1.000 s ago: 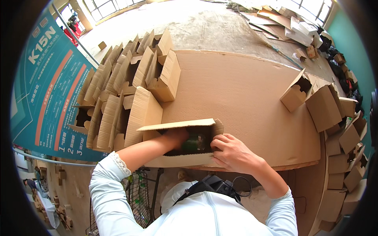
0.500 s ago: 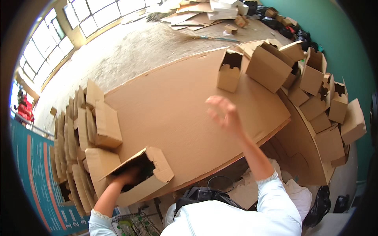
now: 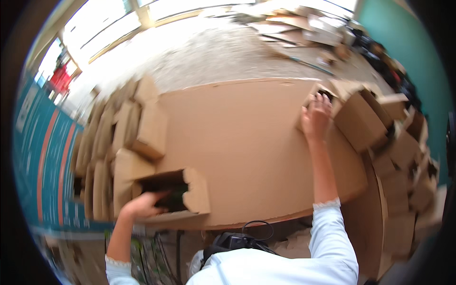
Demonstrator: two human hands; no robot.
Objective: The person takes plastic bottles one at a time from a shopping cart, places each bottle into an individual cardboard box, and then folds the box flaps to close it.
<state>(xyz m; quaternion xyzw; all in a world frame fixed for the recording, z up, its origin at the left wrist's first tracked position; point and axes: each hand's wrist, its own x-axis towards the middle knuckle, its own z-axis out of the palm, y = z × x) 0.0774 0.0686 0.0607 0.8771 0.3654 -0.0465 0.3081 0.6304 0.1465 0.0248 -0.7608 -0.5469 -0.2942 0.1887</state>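
Note:
My left hand (image 3: 141, 205) is at the near left, over the near rim of an open-topped cardboard box (image 3: 198, 194) lying on the table. Its fingers, blurred but apart, reach into the dark inside of that box. My right arm stretches across to the far right. There my right hand (image 3: 316, 118) grips a smaller upright cardboard box (image 3: 304, 102), its fingers over the top by the dark opening. Part of this box is hidden behind the hand.
Brown cardboard covers the tabletop (image 3: 237, 137). Rows of cardboard boxes (image 3: 126, 123) crowd its left end. A larger box (image 3: 362, 118) and a heap of open boxes (image 3: 403, 185) stand at the right. Beyond, a broom (image 3: 304, 61) lies on the floor near flattened cardboard (image 3: 285, 31).
My right hand has gone from hovering over the table to gripping the small far box. My left hand has drawn partly out of the near box. The whole view has swung round.

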